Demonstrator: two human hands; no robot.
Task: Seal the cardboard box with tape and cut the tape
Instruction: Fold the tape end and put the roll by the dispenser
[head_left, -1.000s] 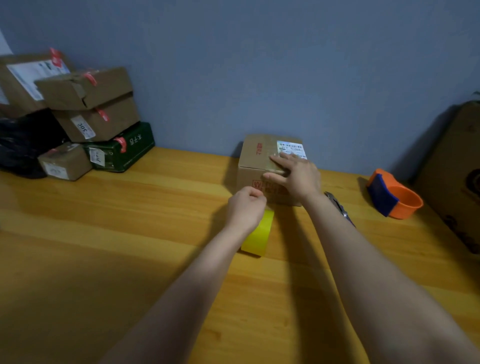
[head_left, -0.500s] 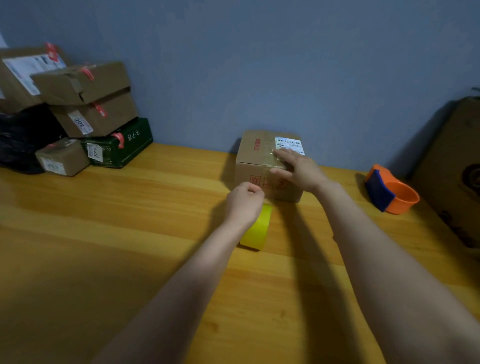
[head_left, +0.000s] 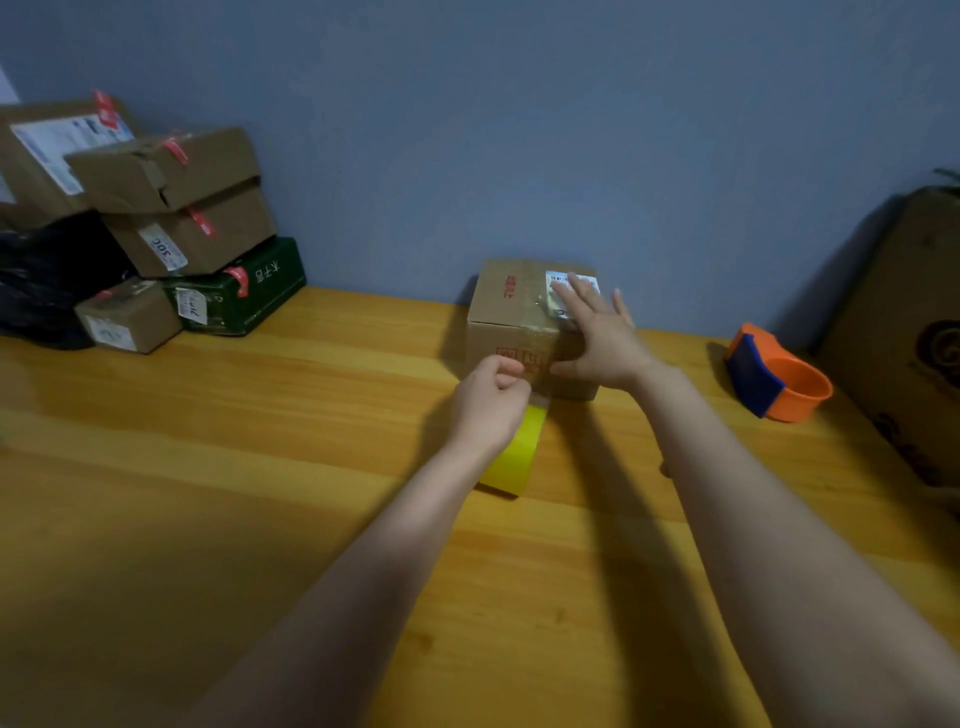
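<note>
Left hand (head_left: 488, 402) curled closed around the roll of yellow tape (head_left: 514, 457), fingers folded over its top edge, the roll upright on its rim on the wooden table (head_left: 260, 467) just in front of the cardboard box (head_left: 511, 317). A short stretch of clear tape (head_left: 540, 399) ran from the roll up toward the box's near face. Exactly where it met the cardboard, hard to tell.

Right hand (head_left: 597, 338) spread flat and open, gripping nothing. Palm pressed against the box's upper front edge, fingers reaching over the top and partly across the white label (head_left: 563, 283), thumb low against the front face. A glossy band of tape visible along the top of the box, under and beside those fingers.

Box small and brown, red printing on top and front, set near the blue-grey wall (head_left: 519, 130), roughly mid-table. Both forearms bare, stretched out from the lower edge of the view.

Further right, well apart from the box: an orange and blue tape dispenser (head_left: 776, 374) on the table. Beyond it, at the right edge, part of a large brown carton (head_left: 914, 332).

Far left, against the wall: a stack of parcels (head_left: 171, 208), brown boxes with red stickers and white labels, a dark green box (head_left: 244, 288) at the base, one small brown box (head_left: 127, 317) in front, and something black (head_left: 41, 280) bundled beside them.
</note>
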